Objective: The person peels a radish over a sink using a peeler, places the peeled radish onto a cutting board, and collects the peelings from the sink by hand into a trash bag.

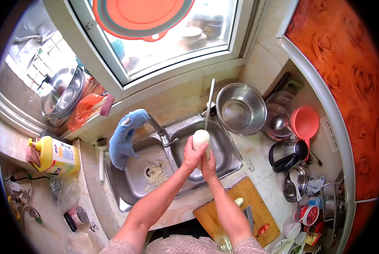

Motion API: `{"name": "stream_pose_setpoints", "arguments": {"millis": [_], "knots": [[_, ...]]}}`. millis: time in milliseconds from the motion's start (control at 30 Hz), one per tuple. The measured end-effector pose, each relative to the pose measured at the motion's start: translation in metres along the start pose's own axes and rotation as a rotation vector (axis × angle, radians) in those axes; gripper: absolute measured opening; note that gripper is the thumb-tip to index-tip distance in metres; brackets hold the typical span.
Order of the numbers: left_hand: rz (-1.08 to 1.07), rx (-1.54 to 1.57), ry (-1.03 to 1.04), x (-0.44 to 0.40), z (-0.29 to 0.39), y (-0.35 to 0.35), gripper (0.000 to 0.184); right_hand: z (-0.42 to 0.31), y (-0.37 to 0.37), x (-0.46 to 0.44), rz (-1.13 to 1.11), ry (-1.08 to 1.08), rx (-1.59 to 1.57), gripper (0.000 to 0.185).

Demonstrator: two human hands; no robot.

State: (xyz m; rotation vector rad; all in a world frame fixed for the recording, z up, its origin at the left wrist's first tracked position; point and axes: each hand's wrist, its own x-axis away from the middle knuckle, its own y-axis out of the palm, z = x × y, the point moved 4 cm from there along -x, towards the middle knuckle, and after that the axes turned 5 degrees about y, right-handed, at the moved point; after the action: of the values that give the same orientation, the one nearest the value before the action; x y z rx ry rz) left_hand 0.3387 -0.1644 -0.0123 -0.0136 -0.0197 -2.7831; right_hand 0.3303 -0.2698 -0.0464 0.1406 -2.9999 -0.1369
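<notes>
Over the right sink basin, a pale, peeled white radish is in both my hands. My left hand wraps its left side, with the fingers closed round it. My right hand grips it lower down on the right. The lower part of the radish is mostly hidden by my hands. A thin, pale rod, perhaps a slim spout, rises just beyond its upper end. Pale peelings lie around the drain of the left basin.
A wooden cutting board at front right bears a pale vegetable piece, a knife and red chillies. A blue towel hangs over the tap. A steel bowl, kettle and yellow jug stand around.
</notes>
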Motion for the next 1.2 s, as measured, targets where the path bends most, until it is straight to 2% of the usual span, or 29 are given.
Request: {"name": "stream_pose_setpoints", "arguments": {"millis": [33,133,167,233,267,333,433,467,567,600,700,733,833,867,967,1000,1067,1100,1167,1200], "knots": [[-0.001,-0.026,0.065,-0.001,0.009,0.006,0.048,0.002,-0.006,-0.003,-0.087,0.052,-0.022,0.055],[-0.188,-0.111,0.050,-0.033,0.021,0.004,0.044,-0.007,-0.009,-0.003,-0.375,0.196,-0.161,0.059],[-0.281,0.114,0.005,-0.052,0.019,0.006,0.039,-0.004,-0.006,-0.002,-0.447,0.299,-0.325,0.061],[-0.668,0.189,-0.202,-0.079,0.019,0.008,0.036,0.002,0.000,0.002,-0.585,0.507,-0.653,0.065],[-0.650,0.194,-0.223,-0.081,0.019,0.008,0.034,0.001,0.006,0.001,-0.644,0.563,-0.713,0.073],[-0.614,0.203,-0.264,-0.081,0.018,0.012,0.031,-0.005,0.008,-0.005,-0.618,0.606,-0.772,0.072],[-0.214,0.241,-0.068,-0.054,0.020,0.018,0.030,-0.012,0.007,-0.023,-0.631,0.604,-0.790,0.062],[-0.158,0.065,0.015,-0.053,0.016,0.016,0.031,-0.010,0.005,-0.025,-0.638,0.598,-0.783,0.057],[0.095,-0.401,0.152,-0.046,0.028,0.022,0.037,0.013,0.009,-0.026,0.251,-0.103,0.097,0.049],[0.146,-0.389,0.236,-0.048,0.028,0.024,0.041,0.016,0.009,-0.020,0.221,-0.071,0.101,0.043],[-0.039,-0.352,0.401,-0.041,0.032,0.028,0.034,0.003,-0.001,-0.024,0.156,-0.138,0.052,0.047],[-0.134,-0.160,0.278,-0.046,0.028,0.022,0.033,0.001,-0.002,-0.022,-0.120,0.079,-0.295,0.058],[-0.430,0.428,-0.218,-0.065,0.021,0.011,0.024,-0.012,0.006,-0.016,-0.563,0.487,-0.678,0.069],[-0.568,0.521,-0.159,-0.076,0.021,0.012,0.019,-0.009,0.009,-0.013,-0.766,0.588,-0.841,0.073],[-0.446,0.108,-0.183,-0.071,0.062,0.017,0.023,-0.021,0.018,-0.022,-0.585,0.582,-0.971,0.072],[-0.330,0.060,-0.057,-0.071,0.060,0.014,0.025,-0.010,0.018,-0.032,-0.671,0.562,-0.945,0.071],[-0.100,-0.034,0.200,-0.059,0.051,0.002,0.029,-0.001,0.025,-0.049,-0.420,0.567,-0.826,0.064],[-0.011,-0.130,0.228,-0.044,0.056,0.001,0.045,0.001,0.024,-0.051,-0.288,0.578,-0.762,0.062],[0.071,-0.260,0.307,-0.021,0.049,0.005,0.056,-0.006,0.025,-0.057,-0.151,0.496,-0.630,0.064],[0.090,-0.174,0.259,-0.018,0.043,0.004,0.062,-0.010,0.026,-0.053,-0.080,0.463,-0.563,0.066]]}}
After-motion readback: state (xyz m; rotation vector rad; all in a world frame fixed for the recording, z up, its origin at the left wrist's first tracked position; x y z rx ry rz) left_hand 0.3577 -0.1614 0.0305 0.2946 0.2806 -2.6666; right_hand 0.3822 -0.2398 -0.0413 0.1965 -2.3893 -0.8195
